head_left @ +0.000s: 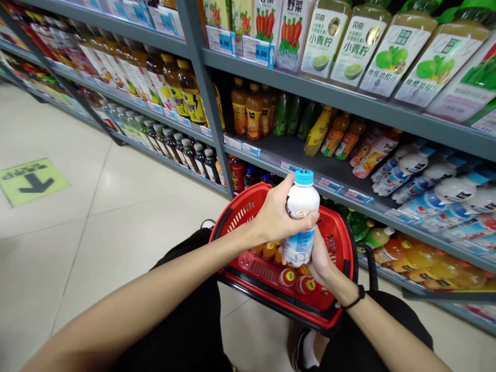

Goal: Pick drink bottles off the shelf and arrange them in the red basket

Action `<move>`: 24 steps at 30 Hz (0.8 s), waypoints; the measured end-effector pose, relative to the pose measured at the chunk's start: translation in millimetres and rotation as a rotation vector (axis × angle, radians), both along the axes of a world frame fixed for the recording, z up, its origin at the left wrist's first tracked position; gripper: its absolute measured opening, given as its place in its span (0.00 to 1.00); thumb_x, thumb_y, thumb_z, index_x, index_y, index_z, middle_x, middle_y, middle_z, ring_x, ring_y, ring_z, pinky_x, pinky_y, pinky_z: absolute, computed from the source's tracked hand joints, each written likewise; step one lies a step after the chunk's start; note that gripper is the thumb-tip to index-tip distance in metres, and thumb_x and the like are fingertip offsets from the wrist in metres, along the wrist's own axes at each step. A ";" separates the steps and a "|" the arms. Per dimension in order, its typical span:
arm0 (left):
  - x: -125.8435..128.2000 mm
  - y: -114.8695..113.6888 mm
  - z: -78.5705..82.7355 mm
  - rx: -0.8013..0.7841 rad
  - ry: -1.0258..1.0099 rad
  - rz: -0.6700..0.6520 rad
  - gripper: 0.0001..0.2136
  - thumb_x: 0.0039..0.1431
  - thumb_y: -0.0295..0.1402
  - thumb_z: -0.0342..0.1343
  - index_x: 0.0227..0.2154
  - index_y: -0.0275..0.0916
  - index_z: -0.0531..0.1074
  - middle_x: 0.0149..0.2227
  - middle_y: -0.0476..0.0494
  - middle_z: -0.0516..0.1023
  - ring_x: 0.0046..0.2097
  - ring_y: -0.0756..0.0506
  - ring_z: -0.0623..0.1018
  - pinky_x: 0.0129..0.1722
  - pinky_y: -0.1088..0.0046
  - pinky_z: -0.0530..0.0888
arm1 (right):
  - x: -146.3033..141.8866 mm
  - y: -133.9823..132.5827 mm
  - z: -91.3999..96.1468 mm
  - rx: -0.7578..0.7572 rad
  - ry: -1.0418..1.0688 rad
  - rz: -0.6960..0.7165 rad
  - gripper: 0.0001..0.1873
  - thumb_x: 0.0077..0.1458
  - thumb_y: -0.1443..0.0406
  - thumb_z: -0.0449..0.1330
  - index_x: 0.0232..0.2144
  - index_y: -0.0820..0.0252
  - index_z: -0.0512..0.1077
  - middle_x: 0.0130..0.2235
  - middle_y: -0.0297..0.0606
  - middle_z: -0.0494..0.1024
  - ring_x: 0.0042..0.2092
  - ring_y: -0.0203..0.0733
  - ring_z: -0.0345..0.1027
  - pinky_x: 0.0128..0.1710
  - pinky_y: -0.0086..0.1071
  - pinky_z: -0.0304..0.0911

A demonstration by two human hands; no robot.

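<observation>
Both my hands hold one white drink bottle point(300, 219) with a light blue cap, upright above a red plastic shopping basket point(248, 206). My left hand point(275, 217) wraps around the bottle's upper half from the left. My right hand point(320, 258) grips its lower part from below and behind, mostly hidden by the bottle. A black band sits on my right wrist. Several small orange-capped bottles point(289, 276) lie in the bottom of the basket.
Grey store shelves point(349, 103) with juice, tea and milk drinks run along the right and back. More white blue-capped bottles point(426, 175) lie on the middle shelf. Pale tiled floor with a green arrow sticker point(31, 181) spreads left. My knees frame the basket.
</observation>
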State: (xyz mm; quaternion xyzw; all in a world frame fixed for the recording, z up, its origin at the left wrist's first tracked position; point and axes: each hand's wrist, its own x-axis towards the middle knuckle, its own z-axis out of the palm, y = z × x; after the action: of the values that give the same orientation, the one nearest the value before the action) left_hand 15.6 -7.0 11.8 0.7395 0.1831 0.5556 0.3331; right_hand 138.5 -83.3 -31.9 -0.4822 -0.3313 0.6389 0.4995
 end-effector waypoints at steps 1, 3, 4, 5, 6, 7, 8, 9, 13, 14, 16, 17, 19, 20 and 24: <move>-0.1 0.1 0.0 -0.002 0.002 -0.003 0.21 0.50 0.39 0.68 0.42 0.37 0.67 0.34 0.49 0.73 0.31 0.50 0.71 0.31 0.73 0.71 | 0.3 -0.1 -0.5 0.000 -0.004 0.001 0.43 0.44 0.31 0.62 0.46 0.60 0.76 0.31 0.45 0.82 0.34 0.55 0.78 0.28 0.41 0.72; -0.2 0.0 -0.1 -0.008 0.010 -0.007 0.21 0.50 0.40 0.68 0.42 0.38 0.67 0.33 0.49 0.73 0.31 0.50 0.71 0.31 0.73 0.71 | 1.4 -0.3 -2.8 -0.001 0.000 0.008 0.43 0.45 0.31 0.61 0.46 0.60 0.77 0.31 0.46 0.82 0.34 0.55 0.78 0.28 0.41 0.72; -0.3 -0.2 -0.1 -0.010 0.015 -0.006 0.21 0.51 0.40 0.68 0.42 0.38 0.67 0.34 0.49 0.73 0.31 0.50 0.71 0.31 0.73 0.71 | 2.0 -0.3 -4.4 0.000 0.006 0.016 0.43 0.46 0.31 0.60 0.46 0.60 0.77 0.31 0.46 0.82 0.34 0.55 0.78 0.28 0.42 0.73; -0.4 -0.4 0.1 -0.012 0.018 -0.003 0.21 0.51 0.41 0.68 0.42 0.38 0.67 0.34 0.48 0.74 0.31 0.49 0.71 0.31 0.73 0.71 | 2.6 -0.3 -5.9 0.003 0.011 0.026 0.43 0.47 0.31 0.59 0.46 0.60 0.77 0.31 0.46 0.82 0.34 0.55 0.78 0.28 0.42 0.72; -0.6 -0.6 0.4 -0.013 0.020 0.002 0.21 0.51 0.41 0.68 0.42 0.38 0.68 0.34 0.48 0.74 0.31 0.49 0.71 0.32 0.73 0.71 | 3.1 -0.2 -7.2 0.007 0.012 0.035 0.43 0.49 0.31 0.58 0.45 0.60 0.77 0.31 0.47 0.82 0.34 0.55 0.78 0.28 0.42 0.72; -1.1 -0.7 0.8 -0.016 0.021 0.007 0.21 0.51 0.41 0.68 0.43 0.37 0.68 0.34 0.48 0.74 0.31 0.49 0.71 0.32 0.73 0.71 | 3.4 0.0 -8.0 0.014 0.010 0.041 0.42 0.50 0.31 0.57 0.45 0.60 0.78 0.31 0.47 0.82 0.34 0.55 0.78 0.28 0.42 0.72; -1.9 -0.4 1.5 -0.020 0.024 0.008 0.21 0.51 0.41 0.68 0.43 0.37 0.68 0.34 0.47 0.74 0.31 0.49 0.72 0.32 0.73 0.71 | 3.6 0.2 -8.2 0.022 0.004 0.048 0.42 0.51 0.31 0.56 0.45 0.60 0.78 0.31 0.47 0.82 0.34 0.55 0.78 0.28 0.42 0.72; -3.2 0.5 2.4 -0.026 0.032 0.003 0.21 0.51 0.41 0.68 0.43 0.37 0.69 0.35 0.47 0.74 0.32 0.49 0.72 0.32 0.73 0.71 | 3.9 0.4 -7.6 0.028 0.000 0.055 0.42 0.51 0.31 0.55 0.45 0.61 0.78 0.31 0.47 0.82 0.34 0.55 0.78 0.28 0.41 0.72; -10.8 12.0 6.6 -0.102 0.068 -0.055 0.24 0.53 0.41 0.69 0.48 0.35 0.71 0.37 0.45 0.76 0.34 0.48 0.73 0.35 0.73 0.72 | 7.1 -0.4 0.9 0.039 0.038 0.115 0.38 0.57 0.36 0.52 0.45 0.62 0.79 0.32 0.48 0.83 0.35 0.54 0.78 0.28 0.39 0.72; -12.8 17.0 7.4 -0.138 0.055 -0.064 0.24 0.53 0.42 0.69 0.49 0.34 0.71 0.37 0.45 0.76 0.35 0.48 0.73 0.35 0.73 0.72 | 8.7 -1.2 3.8 0.047 0.055 0.146 0.37 0.59 0.37 0.51 0.46 0.62 0.79 0.33 0.48 0.83 0.36 0.54 0.78 0.28 0.39 0.72; -15.7 28.3 8.2 -0.223 -0.019 -0.062 0.25 0.54 0.46 0.69 0.48 0.33 0.72 0.37 0.44 0.77 0.35 0.47 0.73 0.35 0.73 0.72 | 12.5 -2.9 9.0 0.096 0.079 0.222 0.36 0.62 0.39 0.50 0.46 0.62 0.79 0.35 0.50 0.83 0.38 0.55 0.79 0.27 0.38 0.71; -16.6 34.1 8.2 -0.262 -0.070 -0.052 0.25 0.53 0.47 0.68 0.46 0.33 0.72 0.37 0.44 0.77 0.35 0.47 0.73 0.34 0.73 0.72 | 14.3 -3.8 11.1 0.130 0.090 0.267 0.35 0.62 0.40 0.50 0.47 0.62 0.79 0.36 0.51 0.84 0.39 0.55 0.79 0.27 0.37 0.71; -17.5 44.9 7.3 -0.328 -0.167 -0.018 0.25 0.53 0.50 0.68 0.42 0.33 0.73 0.35 0.44 0.77 0.34 0.48 0.73 0.34 0.74 0.71 | 16.8 -4.7 13.9 0.196 0.119 0.346 0.34 0.62 0.41 0.51 0.48 0.63 0.78 0.39 0.53 0.84 0.40 0.56 0.79 0.26 0.37 0.70; -17.8 49.6 6.5 -0.357 -0.204 0.006 0.24 0.52 0.50 0.67 0.40 0.33 0.73 0.35 0.45 0.77 0.33 0.48 0.72 0.33 0.74 0.71 | 17.6 -4.7 14.6 0.220 0.133 0.367 0.33 0.62 0.42 0.52 0.48 0.63 0.78 0.41 0.53 0.84 0.40 0.56 0.79 0.25 0.36 0.69; -19.1 60.1 4.1 -0.524 -0.302 -0.003 0.21 0.51 0.49 0.67 0.35 0.33 0.74 0.33 0.44 0.78 0.32 0.48 0.75 0.34 0.73 0.73 | 17.7 -2.2 13.1 0.272 0.099 0.284 0.30 0.63 0.42 0.56 0.46 0.63 0.77 0.40 0.52 0.84 0.36 0.52 0.79 0.23 0.33 0.68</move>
State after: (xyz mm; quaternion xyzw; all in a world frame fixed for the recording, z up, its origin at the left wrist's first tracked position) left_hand -3.6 53.1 16.0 0.5379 0.2673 0.5924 0.5368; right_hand 156.2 -85.5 -18.8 -0.3266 -0.4544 0.6752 0.4806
